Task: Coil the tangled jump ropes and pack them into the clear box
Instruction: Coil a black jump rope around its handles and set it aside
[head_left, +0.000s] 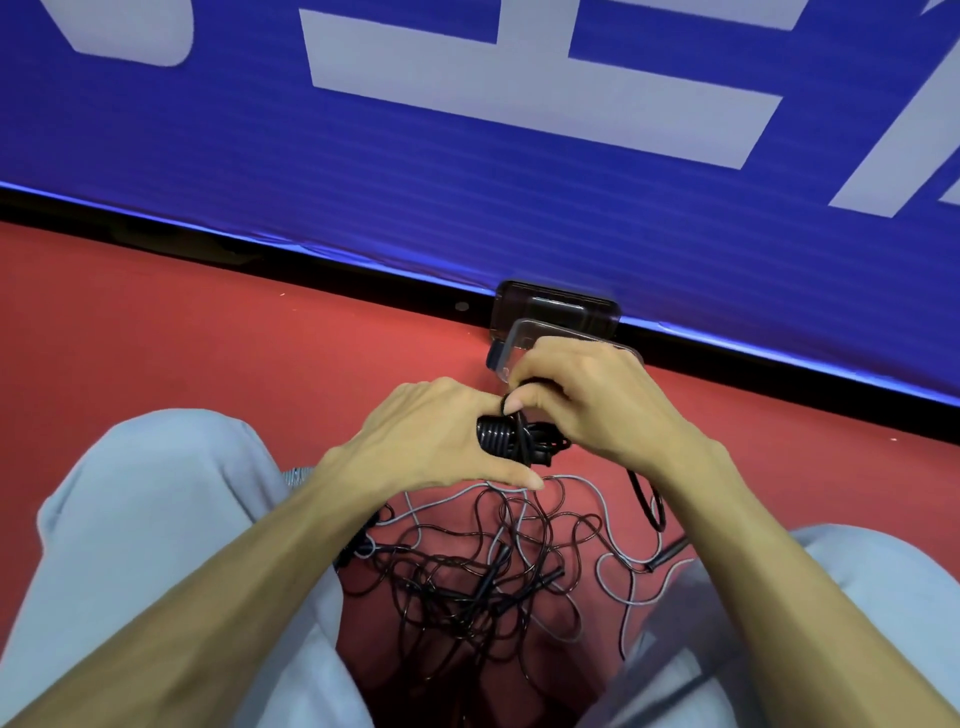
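A black jump rope wound into a tight coil (498, 434) sits between my two hands above the red floor. My left hand (415, 441) holds the coil from the left, thumb stretched out below it. My right hand (587, 400) pinches a loop of the same rope at the top of the coil. Below my hands a tangle of black and grey ropes (483, 566) lies on the floor between my knees. The clear box (558, 309) stands just behind my right hand, with its clear lid (519, 338) leaning in front of it and partly hidden.
A blue banner with white lettering (467, 156) runs along the back, with a black strip at its foot. My grey trouser legs (156, 519) frame the ropes on both sides. Red floor (208, 322) stretches to the left.
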